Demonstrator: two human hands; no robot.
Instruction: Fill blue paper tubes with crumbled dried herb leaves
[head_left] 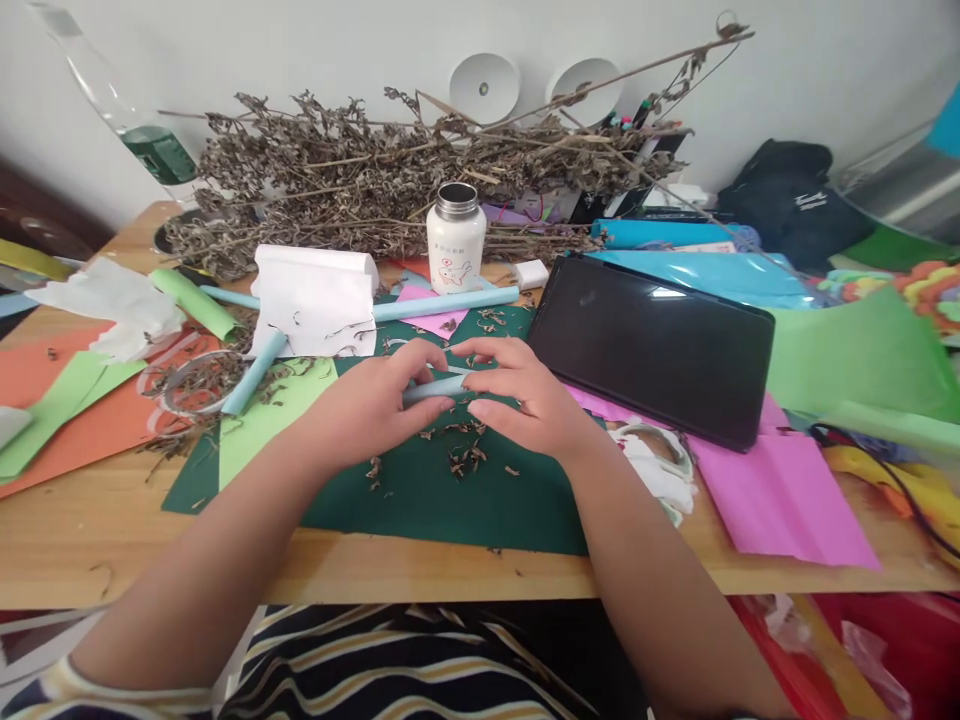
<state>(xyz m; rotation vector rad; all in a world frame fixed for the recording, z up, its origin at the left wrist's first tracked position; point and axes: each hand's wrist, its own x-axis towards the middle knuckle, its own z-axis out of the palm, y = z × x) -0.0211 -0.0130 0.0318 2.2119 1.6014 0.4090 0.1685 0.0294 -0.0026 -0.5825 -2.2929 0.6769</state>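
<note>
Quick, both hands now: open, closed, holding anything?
Left hand: partly closed, holding the light-blue roll.
Right hand: fingers apart at the roll's end; grip cannot be told.

Looked like a home craft table [450, 573] — strewn with orange paper [97, 437] at nine o'clock and pink paper [787, 500] at four, backed by dried stalks [337, 170] at eleven — with a white bottle [456, 243] at twelve.

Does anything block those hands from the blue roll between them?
Nothing visible: the left hand holds the light blue roll, the right hand is at its other end. Dried leaf bits lie nearby.
</note>
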